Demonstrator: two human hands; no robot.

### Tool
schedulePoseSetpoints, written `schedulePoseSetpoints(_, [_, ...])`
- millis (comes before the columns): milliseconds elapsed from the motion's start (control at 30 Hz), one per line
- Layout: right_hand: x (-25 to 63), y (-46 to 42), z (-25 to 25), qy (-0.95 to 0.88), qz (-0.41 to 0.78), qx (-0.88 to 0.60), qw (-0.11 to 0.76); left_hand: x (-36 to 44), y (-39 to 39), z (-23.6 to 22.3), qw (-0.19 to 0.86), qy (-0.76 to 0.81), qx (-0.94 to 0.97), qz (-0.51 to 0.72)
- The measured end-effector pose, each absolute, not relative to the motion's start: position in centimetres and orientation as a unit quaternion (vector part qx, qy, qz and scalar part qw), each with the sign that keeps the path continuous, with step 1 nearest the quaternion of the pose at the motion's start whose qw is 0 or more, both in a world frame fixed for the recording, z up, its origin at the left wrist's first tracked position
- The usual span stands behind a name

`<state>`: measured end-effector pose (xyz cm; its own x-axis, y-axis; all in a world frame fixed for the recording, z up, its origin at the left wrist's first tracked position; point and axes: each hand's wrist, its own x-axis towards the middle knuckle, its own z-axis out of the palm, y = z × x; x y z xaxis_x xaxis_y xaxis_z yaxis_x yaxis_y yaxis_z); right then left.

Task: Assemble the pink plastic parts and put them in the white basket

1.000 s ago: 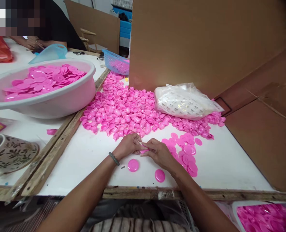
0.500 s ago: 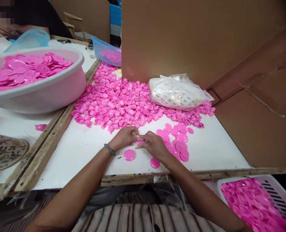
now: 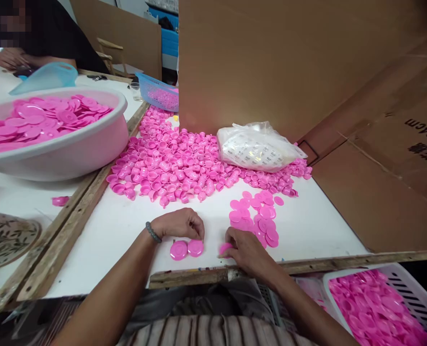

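Observation:
Two small round pink plastic saucers lie side by side on the white tabletop, a left saucer [image 3: 178,251] and a right saucer [image 3: 195,248]. My left hand [image 3: 181,224], with a beaded bracelet at the wrist, has its fingers pinched together at the upper edge of the right one. Farther right, my right hand [image 3: 245,249] grips another pink saucer [image 3: 225,249] near the table's front edge, thumb and fingers around its side. Just beyond that hand is a loose spread of flat pink saucers [image 3: 267,212]. A heap of tiny pink toy cups [image 3: 170,168] covers the table behind both hands.
A clear plastic bag [image 3: 258,149] rests on the heap before a cardboard wall [image 3: 289,62]. On the left stands a large basin [image 3: 105,137] of pink discs. A blue basket [image 3: 159,93] is behind; a white basket [image 3: 411,293] sits low right. A person is at the far left.
My hands, together before, have moved apart. A second saucer now lies beside the first under my left fingers. My right hand has taken hold of the saucer near the front edge.

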<state>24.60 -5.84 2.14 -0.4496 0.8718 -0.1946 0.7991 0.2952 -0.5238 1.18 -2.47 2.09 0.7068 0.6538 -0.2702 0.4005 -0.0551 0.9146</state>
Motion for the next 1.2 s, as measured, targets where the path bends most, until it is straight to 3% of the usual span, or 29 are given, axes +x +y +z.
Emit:
schedulePoseSetpoints(100, [23.7, -4.3, 1.7, -0.785, 0.298, -0.520, 0.157, 1.3, -2.5, 2.0, 0.590, 0.381, 0.701, 0.125])
schedulePoseSetpoints(200, [22.8, -2.9, 1.2, -0.817, 0.211, -0.486, 0.229, 1.4, -2.4, 1.6, 0.588, 0.414, 0.672, 0.179])
schedulePoseSetpoints(367, [21.9, -1.7, 1.0, -0.882, 0.188, -0.384, 0.198, 1.5, -2.2, 0.9, 0.556, 0.483, 0.631, 0.243])
schedulePoseSetpoints(500, [19.9, 0.8, 2.0, -0.870, 0.144, -0.407, 0.236, 1.9, -2.1, 0.9, 0.483, 0.539, 0.635, 0.271])
schedulePoseSetpoints(700, [17.0, 4.0, 1.8, -0.911, 0.090, -0.392, 0.090, 2.7, -2.1, 0.6, 0.420, 0.571, 0.641, 0.294])
schedulePoseSetpoints(967, [21.2, 1.6, 0.8, -0.876, 0.167, -0.429, 0.142, 3.7, -2.2, 0.2, 0.337, 0.570, 0.694, 0.282])
schedulePoseSetpoints(1200, [22.2, 0.7, 0.5, -0.854, 0.177, -0.457, 0.176, 3.7, -2.4, 0.0, 0.345, 0.545, 0.715, 0.270])
